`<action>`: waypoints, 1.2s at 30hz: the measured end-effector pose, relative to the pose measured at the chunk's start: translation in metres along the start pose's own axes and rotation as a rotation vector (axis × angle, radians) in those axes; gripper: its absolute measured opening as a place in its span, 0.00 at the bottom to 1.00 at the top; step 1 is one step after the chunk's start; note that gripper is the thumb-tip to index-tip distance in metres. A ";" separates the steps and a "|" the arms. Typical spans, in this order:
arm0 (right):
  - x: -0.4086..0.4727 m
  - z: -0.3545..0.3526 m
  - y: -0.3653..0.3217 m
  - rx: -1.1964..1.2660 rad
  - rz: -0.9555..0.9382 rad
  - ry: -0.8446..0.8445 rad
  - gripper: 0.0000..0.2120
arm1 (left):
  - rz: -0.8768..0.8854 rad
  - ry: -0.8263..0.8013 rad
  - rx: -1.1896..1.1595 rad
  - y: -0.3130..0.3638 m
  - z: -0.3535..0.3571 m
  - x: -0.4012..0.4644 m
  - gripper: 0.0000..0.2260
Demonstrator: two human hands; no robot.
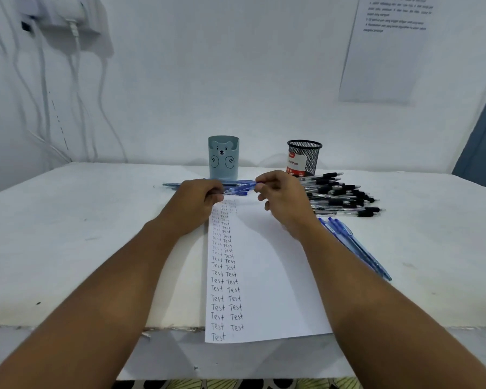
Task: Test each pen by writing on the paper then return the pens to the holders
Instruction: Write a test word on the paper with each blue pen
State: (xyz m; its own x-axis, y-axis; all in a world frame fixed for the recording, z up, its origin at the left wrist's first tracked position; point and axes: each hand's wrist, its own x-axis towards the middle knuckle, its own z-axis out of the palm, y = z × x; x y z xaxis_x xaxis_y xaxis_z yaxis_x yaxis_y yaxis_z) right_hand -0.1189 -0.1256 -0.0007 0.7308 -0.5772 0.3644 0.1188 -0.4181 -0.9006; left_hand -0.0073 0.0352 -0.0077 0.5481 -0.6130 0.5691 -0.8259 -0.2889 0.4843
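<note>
A white paper (270, 276) with two columns of "Test" lies in the middle of the table. At its far end my left hand (197, 200) grips a bundle of blue pens (236, 188) lying crosswise. My right hand (281, 197) pinches the right end of that bundle with thumb and forefinger. Behind the hands stand a light blue bear holder (223, 157) and a black mesh holder (305, 157). A pile of black-grip pens (343, 196) lies right of my right hand. A few more blue pens (357, 248) lie beside my right forearm.
The white table (68, 234) meets a white wall at the back. Cables and a charger (68, 21) hang at the upper left. A printed sheet (387, 49) is stuck to the wall at the upper right. The paper hangs over the table's near edge.
</note>
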 end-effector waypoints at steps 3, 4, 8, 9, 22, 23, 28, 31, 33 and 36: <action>0.000 -0.004 0.000 0.123 0.030 0.010 0.09 | 0.003 0.010 0.052 -0.006 -0.002 0.001 0.05; -0.001 -0.004 -0.002 0.175 0.044 0.016 0.08 | 0.011 0.013 0.067 -0.006 -0.002 0.001 0.05; -0.005 -0.001 -0.008 0.439 0.141 0.011 0.07 | 0.048 0.031 0.045 -0.002 -0.002 0.000 0.05; -0.007 -0.001 -0.009 0.477 0.155 -0.012 0.07 | 0.056 0.029 0.034 -0.001 -0.002 0.000 0.06; -0.004 -0.011 -0.018 1.001 0.242 0.319 0.09 | -0.073 0.052 0.043 -0.010 -0.002 -0.004 0.07; -0.004 -0.011 -0.017 0.996 0.251 0.335 0.11 | -0.081 0.033 0.055 -0.012 -0.001 -0.005 0.06; -0.004 -0.012 -0.018 1.002 0.300 0.385 0.08 | -0.127 -0.097 0.147 -0.021 0.002 -0.002 0.03; -0.005 -0.012 -0.021 0.993 0.300 0.382 0.05 | -0.151 -0.121 0.184 -0.024 0.003 -0.001 0.04; -0.004 -0.012 -0.019 0.972 0.289 0.394 0.08 | -0.155 -0.126 0.196 -0.025 0.003 0.000 0.05; 0.000 -0.014 -0.015 0.965 0.272 0.375 0.11 | -0.154 -0.132 0.195 -0.027 0.003 0.000 0.05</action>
State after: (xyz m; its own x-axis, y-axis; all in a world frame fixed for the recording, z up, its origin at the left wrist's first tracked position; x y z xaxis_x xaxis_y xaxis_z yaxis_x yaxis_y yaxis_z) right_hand -0.1301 -0.1291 0.0166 0.5793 -0.8148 0.0246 0.5842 0.3939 -0.7096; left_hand 0.0150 0.0408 -0.0228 0.6581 -0.6375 0.4007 -0.7507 -0.5147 0.4141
